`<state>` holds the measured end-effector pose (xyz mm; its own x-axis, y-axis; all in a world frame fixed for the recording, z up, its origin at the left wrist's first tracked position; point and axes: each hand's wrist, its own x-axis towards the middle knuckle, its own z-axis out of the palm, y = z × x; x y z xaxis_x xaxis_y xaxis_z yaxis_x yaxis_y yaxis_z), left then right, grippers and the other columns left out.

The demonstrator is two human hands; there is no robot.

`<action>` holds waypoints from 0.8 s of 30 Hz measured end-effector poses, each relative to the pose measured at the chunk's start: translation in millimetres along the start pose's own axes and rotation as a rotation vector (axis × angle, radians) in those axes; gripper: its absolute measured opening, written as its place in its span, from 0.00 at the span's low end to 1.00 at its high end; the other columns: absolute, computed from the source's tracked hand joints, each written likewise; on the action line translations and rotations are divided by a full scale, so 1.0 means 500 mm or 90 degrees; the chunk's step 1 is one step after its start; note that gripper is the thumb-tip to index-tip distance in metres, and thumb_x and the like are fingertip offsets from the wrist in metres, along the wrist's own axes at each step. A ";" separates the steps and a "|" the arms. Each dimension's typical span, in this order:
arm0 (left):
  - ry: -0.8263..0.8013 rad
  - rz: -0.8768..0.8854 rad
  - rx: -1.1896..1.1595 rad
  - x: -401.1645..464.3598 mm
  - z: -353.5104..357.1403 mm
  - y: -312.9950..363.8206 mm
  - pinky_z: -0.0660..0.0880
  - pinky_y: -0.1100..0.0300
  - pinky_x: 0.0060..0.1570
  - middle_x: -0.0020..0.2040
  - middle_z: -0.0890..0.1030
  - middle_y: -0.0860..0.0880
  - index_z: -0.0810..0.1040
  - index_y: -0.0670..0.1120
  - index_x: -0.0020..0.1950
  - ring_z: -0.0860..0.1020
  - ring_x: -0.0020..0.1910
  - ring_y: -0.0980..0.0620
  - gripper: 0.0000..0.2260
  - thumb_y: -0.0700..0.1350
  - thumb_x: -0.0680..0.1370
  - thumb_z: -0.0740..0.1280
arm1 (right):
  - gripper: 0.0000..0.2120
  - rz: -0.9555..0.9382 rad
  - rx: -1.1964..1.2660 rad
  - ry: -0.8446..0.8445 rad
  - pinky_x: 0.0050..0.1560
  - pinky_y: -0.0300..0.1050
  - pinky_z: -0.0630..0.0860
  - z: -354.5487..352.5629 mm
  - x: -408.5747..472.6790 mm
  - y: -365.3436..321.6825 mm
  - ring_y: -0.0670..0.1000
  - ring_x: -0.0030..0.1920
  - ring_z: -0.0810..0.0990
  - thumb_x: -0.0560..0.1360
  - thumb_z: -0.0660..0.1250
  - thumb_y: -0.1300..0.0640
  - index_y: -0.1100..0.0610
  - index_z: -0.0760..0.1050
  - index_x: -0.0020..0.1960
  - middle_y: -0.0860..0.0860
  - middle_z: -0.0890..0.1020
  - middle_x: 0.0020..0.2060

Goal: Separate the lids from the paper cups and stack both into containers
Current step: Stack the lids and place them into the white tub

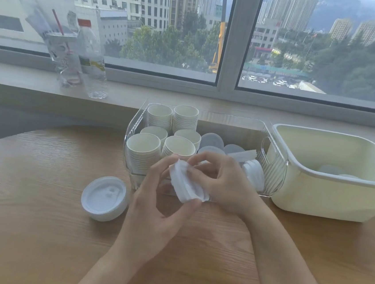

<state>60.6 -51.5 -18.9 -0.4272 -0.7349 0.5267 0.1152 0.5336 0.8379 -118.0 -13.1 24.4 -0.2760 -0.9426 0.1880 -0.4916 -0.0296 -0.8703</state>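
Most of the sorting is looking done — six stacks of cups are standing nested in the left half of the clear bin, and loose lids are lying and leaning in its right half. A lidded cup is sitting on the table just left of the hands, near the bin's front corner, and it is waiting to be taken apart. The cream tub on the right is holding a few pale lids at its bottom, though how many is hard to tell.

Both hands are working over the near edge of the bin. The left hand is curling around a small stack of lids, thumb under its near end and fingers over the far end. The right hand is pinching the same stack from the right side, fingers bent over its top. The stack is being held tilted, edge-on, above the table and just in front of the bin.

The lids are showing as white, thin plastic, ribbed at the rims and nested tightly — likely slippery and prone to fanning apart if the grip is loosening. By my judgement, what is remaining is placing this stack and splitting the last cup.
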 end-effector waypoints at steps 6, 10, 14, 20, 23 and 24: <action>0.013 -0.020 -0.010 -0.011 -0.024 -0.022 0.79 0.42 0.63 0.65 0.82 0.57 0.72 0.50 0.72 0.81 0.66 0.47 0.30 0.45 0.73 0.80 | 0.17 0.020 0.001 -0.228 0.67 0.48 0.77 -0.005 -0.016 -0.030 0.48 0.65 0.81 0.83 0.64 0.42 0.46 0.81 0.68 0.46 0.84 0.63; -0.026 -0.043 -0.023 -0.008 -0.025 -0.022 0.79 0.42 0.62 0.63 0.84 0.52 0.72 0.50 0.73 0.83 0.63 0.45 0.31 0.45 0.74 0.81 | 0.22 0.007 -0.023 -0.283 0.68 0.52 0.78 -0.022 -0.023 -0.030 0.49 0.66 0.80 0.78 0.75 0.52 0.46 0.78 0.71 0.45 0.84 0.63; -0.046 -0.037 -0.022 -0.009 -0.027 -0.020 0.80 0.43 0.63 0.64 0.84 0.51 0.73 0.50 0.74 0.82 0.65 0.46 0.32 0.43 0.73 0.81 | 0.28 0.012 0.039 -0.287 0.68 0.59 0.78 -0.031 -0.021 -0.016 0.52 0.69 0.79 0.74 0.80 0.56 0.49 0.76 0.72 0.49 0.81 0.66; -0.044 -0.002 0.007 -0.008 -0.023 -0.019 0.81 0.48 0.62 0.67 0.82 0.52 0.73 0.52 0.74 0.82 0.66 0.50 0.36 0.42 0.70 0.84 | 0.32 0.009 0.110 -0.262 0.67 0.58 0.79 -0.032 -0.015 -0.003 0.54 0.67 0.80 0.68 0.82 0.60 0.53 0.75 0.69 0.54 0.80 0.65; -0.042 0.004 0.022 -0.008 -0.023 -0.026 0.79 0.45 0.64 0.71 0.79 0.51 0.73 0.56 0.74 0.80 0.69 0.46 0.36 0.44 0.70 0.84 | 0.33 0.015 0.104 -0.269 0.66 0.52 0.80 -0.028 -0.016 -0.001 0.52 0.66 0.80 0.67 0.82 0.60 0.53 0.75 0.70 0.53 0.80 0.65; -0.043 0.007 0.028 -0.009 -0.023 -0.027 0.79 0.45 0.64 0.72 0.78 0.52 0.73 0.58 0.74 0.79 0.70 0.46 0.36 0.44 0.70 0.84 | 0.33 0.013 0.088 -0.266 0.65 0.52 0.80 -0.027 -0.016 0.000 0.51 0.66 0.80 0.66 0.83 0.57 0.51 0.75 0.69 0.52 0.81 0.64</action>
<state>71.1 -60.2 -30.7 -0.4862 -0.6996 0.5236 0.0818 0.5601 0.8244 -126.7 -1.4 29.1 0.0876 -0.9961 -0.0059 -0.3669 -0.0267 -0.9299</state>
